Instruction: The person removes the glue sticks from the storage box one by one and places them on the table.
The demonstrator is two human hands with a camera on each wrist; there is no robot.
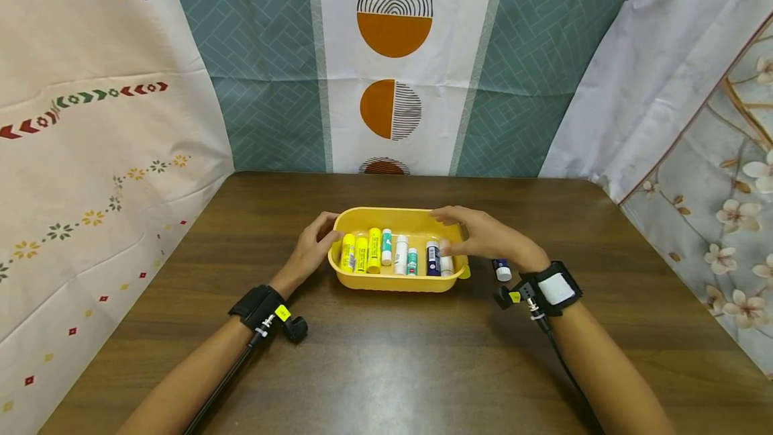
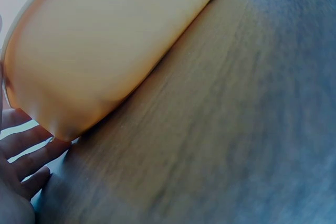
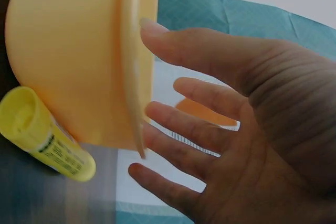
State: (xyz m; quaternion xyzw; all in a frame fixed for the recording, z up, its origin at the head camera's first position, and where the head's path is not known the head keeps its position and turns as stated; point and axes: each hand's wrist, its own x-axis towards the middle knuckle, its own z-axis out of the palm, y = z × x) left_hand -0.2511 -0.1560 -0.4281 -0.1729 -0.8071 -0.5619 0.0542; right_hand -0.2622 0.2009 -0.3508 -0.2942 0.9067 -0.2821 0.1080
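Yellow glue stick (image 3: 51, 142) and blue tube (image 1: 502, 269) lie beside the yellow tub (image 1: 392, 282)

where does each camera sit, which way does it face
Head: on the head, facing forward and down at the yellow tray and table; both forearms, left hand and right hand show.
Left wrist: faces the tray's outer wall and the table; part of the left hand shows.
Right wrist: faces the tray's outside and a yellow tube; the right hand shows.
Shared: head and right wrist both show teal cloth.
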